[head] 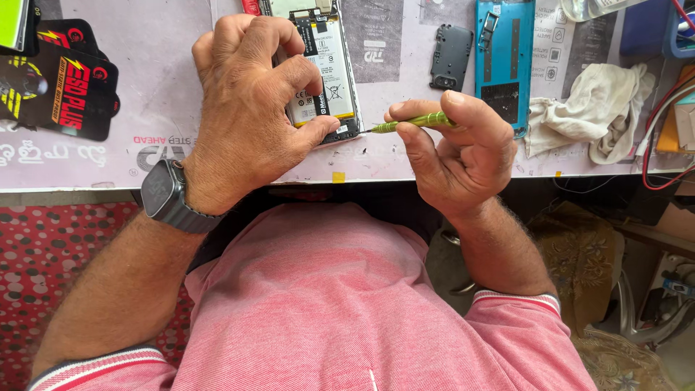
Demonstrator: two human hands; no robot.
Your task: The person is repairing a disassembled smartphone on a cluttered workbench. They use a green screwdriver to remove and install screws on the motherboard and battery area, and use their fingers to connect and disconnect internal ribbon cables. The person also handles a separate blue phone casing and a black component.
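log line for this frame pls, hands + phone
left hand: steadies opened phone | right hand: holds green screwdriver, tip at phone's lower edge | blue back cover, white cloth: on mat at right

Brightness: we see even, soft daylight across the whole view
Shadows: faint under the left hand [250,108], deep beneath the workbench [159,87] edge
Glare: mild sheen on the blue phone cover [504,51]
Focus: sharp in the centre; we find slight softness at the corners
Distortion: little bending at the edges

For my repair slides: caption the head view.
Left hand steadies an opened phone while right hand aims a green screwdriver at its lower edge.
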